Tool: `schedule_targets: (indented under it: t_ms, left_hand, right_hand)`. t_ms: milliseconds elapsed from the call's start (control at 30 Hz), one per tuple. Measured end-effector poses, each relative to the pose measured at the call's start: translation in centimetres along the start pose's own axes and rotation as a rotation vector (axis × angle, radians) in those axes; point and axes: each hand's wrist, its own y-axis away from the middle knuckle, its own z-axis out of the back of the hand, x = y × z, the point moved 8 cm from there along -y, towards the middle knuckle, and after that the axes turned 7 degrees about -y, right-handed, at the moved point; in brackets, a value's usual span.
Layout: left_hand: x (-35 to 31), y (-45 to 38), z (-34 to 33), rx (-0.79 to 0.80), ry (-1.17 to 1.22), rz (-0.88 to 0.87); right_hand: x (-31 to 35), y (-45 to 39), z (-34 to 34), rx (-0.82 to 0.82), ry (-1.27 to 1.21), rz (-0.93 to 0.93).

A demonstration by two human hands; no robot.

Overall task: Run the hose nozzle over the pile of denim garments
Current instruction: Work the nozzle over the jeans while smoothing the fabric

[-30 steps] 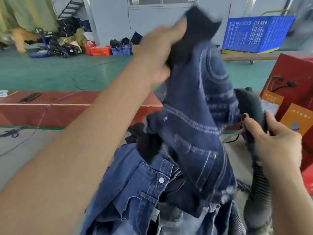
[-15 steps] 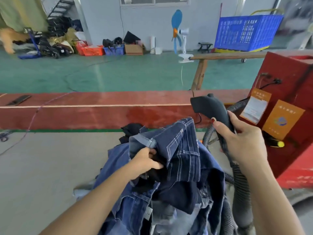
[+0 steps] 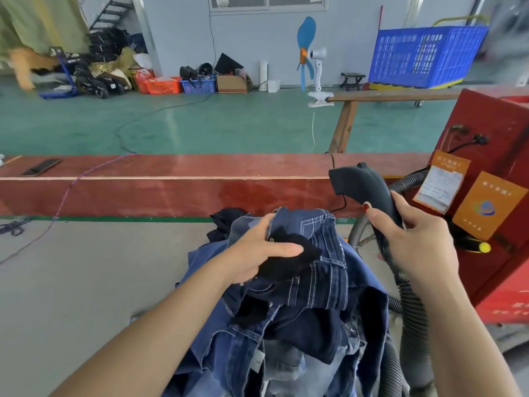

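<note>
Denim, dark and mid blue, makes one pile of garments [image 3: 300, 325] at lower centre of the head view; separate pieces cannot be counted. Two hands in frame. Left hand [image 3: 257, 253], centre, pinches a black patch of cloth on the top garment, thumb over it, fingers curled beneath. Right hand [image 3: 412, 239], centre right, is wrapped round the neck of one black hose nozzle [image 3: 360, 184]; the nozzle head juts up-left past the fingertips, above and right of the pile, not touching it. One grey ribbed hose [image 3: 412, 316] runs down from the grip along the pile's right edge. One red machine [image 3: 492, 253] at right edge, two orange cards on it. One blue crate [image 3: 423, 55], upper right.
</note>
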Motion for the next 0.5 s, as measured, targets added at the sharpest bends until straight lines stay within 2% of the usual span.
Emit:
schedule_targets:
  t_ms: [67, 133, 167, 233, 300, 367, 433, 500]
  left_hand:
    - [-0.1, 0.2, -0.7, 0.036, -0.339, 0.053]
    - [-1.5, 0.5, -0.1, -0.061, -0.584, 0.034]
    - [-3.1, 0.8, 0.1, -0.113, -0.572, -0.029]
    - [-7.7, 1.8, 0.5, -0.152, -0.341, -0.174]
    - [-12.7, 3.0, 0.7, -0.08, -0.15, -0.33]
    - [-15.6, 3.7, 0.9, 0.005, -0.102, -0.413]
    - [-14.7, 2.6, 1.6, -0.003, -0.068, -0.373]
    - [-9.8, 0.5, 2.8, -0.127, -0.135, -0.22]
  right_hand:
    - [-0.1, 0.0, 0.2, -0.007, -0.007, -0.006]
    - [-0.1, 0.0, 0.3, -0.012, -0.015, -0.01]
    - [-0.1, 0.1, 0.4, -0.015, -0.019, -0.009]
    - [-0.2, -0.1, 0.8, -0.033, -0.035, -0.004]
    - [-0.4, -0.4, 1.5, -0.08, -0.072, -0.001]
    - [-0.2, -0.5, 2.5, -0.15, -0.088, 0.018]
    - [-0.3, -0.4, 3.5, -0.199, -0.116, 0.019]
    - [-0.4, -0.2, 4.0, -0.218, -0.132, 0.009]
